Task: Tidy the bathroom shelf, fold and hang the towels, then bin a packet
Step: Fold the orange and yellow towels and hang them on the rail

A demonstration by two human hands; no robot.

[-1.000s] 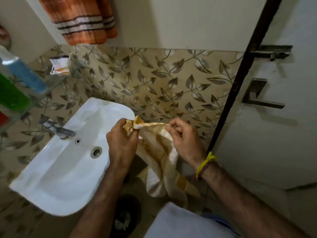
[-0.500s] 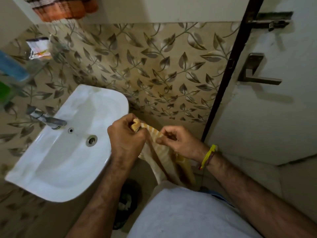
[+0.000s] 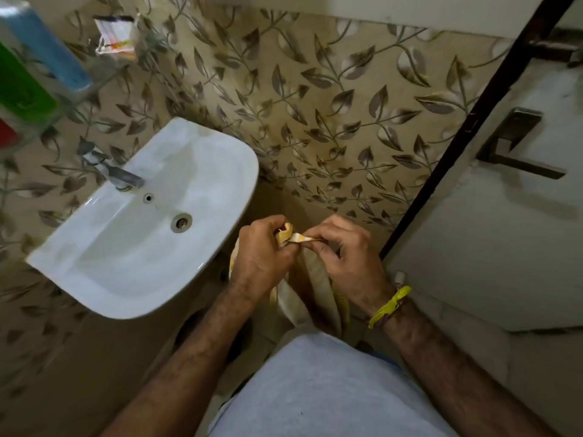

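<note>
The leaf-patterned tiled wall fills most of the view, with the pale door and its dark frame edge closing the right side and the white sink jutting out on the left; the person stands in the narrow gap between sink and door, so there is little room to swing the arms wide, and the sink's rounded rim sits just beside the left hand. A glass shelf runs along the upper left, carrying a blue bottle, a green bottle and, at its far end, a small white packet; that packet looks like the one to be binned, and it is not yet touched. By my reading the task is in its towel stage: the cream and yellow towel hangs down in front of the person's body, its top edge gathered between both hands, so a fold is in the making and the hanging is still to come. The left hand is closed in a fist-like grip on one corner, and the right hand pinches the striped hem just beside it, the two hands almost touching. A yellow wristband circles the right wrist, and the door handle projects well above it.
</note>
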